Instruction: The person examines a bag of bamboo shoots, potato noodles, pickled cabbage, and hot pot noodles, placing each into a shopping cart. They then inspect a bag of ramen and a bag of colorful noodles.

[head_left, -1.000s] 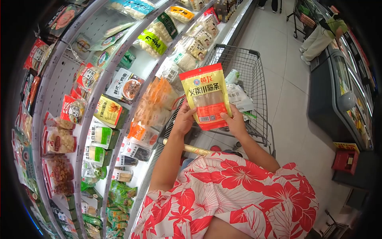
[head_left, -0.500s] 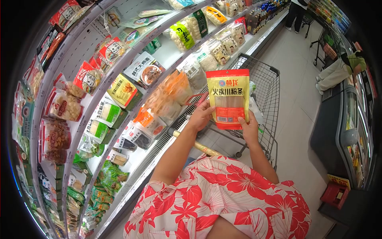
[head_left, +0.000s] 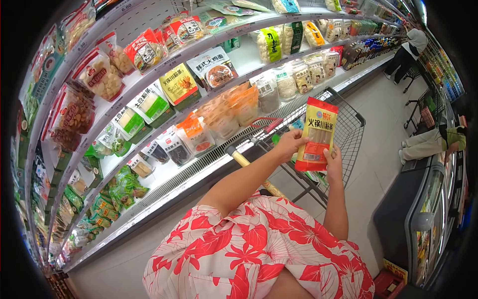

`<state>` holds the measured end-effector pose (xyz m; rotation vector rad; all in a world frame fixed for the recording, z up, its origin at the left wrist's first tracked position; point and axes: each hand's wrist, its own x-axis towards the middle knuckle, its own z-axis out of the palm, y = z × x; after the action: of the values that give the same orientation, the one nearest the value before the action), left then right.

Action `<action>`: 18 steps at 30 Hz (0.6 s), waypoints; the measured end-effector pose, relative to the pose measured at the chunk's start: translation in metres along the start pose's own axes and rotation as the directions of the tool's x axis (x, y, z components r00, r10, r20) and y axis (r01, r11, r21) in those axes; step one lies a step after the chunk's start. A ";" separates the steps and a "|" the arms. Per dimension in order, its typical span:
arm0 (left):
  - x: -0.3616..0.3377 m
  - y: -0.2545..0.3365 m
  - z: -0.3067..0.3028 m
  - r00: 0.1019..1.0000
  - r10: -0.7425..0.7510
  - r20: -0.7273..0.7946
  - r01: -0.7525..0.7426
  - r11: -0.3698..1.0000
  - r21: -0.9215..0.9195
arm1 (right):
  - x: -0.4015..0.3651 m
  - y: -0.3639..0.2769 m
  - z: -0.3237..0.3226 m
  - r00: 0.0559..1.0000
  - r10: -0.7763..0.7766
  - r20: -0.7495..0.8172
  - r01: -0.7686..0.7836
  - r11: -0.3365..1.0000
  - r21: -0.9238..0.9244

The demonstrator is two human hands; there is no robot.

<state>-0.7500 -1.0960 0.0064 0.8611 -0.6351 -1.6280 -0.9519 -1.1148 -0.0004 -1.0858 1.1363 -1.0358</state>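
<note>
A yellow and red packet (head_left: pixel 316 134) with Chinese lettering and a see-through middle is held upright, slightly tilted, above a shopping cart (head_left: pixel 352 118). My left hand (head_left: pixel 292 144) grips its left edge, fingers closed on it. At its lower right side, my right hand (head_left: pixel 333 160) also has its fingers closed on the packet. The cart's wire basket stands behind and below the packet, with some goods partly hidden inside. Its yellowish handle (head_left: pixel 271 188) passes below my left forearm.
A chilled shelf (head_left: pixel 219 164) curves along the left with bagged noodles (head_left: pixel 215 69) and other packets. A person in a white top (head_left: pixel 416 41) stands at the far right; another person in light trousers (head_left: pixel 423 145) is nearer, beside a dark freezer case (head_left: pixel 398 209).
The view has swung left, so shelf, cart and people appear shifted. The packet has turned and looks narrower, still held in both hands, now further right in view.
</note>
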 end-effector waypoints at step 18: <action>0.004 -0.065 -0.023 0.875 0.137 -0.464 0.071 0.912 0.404 | 0.094 0.133 -0.035 0.956 0.111 0.270 0.032 0.880 -0.473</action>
<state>-0.7698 -1.0849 -0.0592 1.5031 -0.6333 -1.1822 -0.9656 -1.1883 -0.1493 -1.5400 1.1918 -0.5415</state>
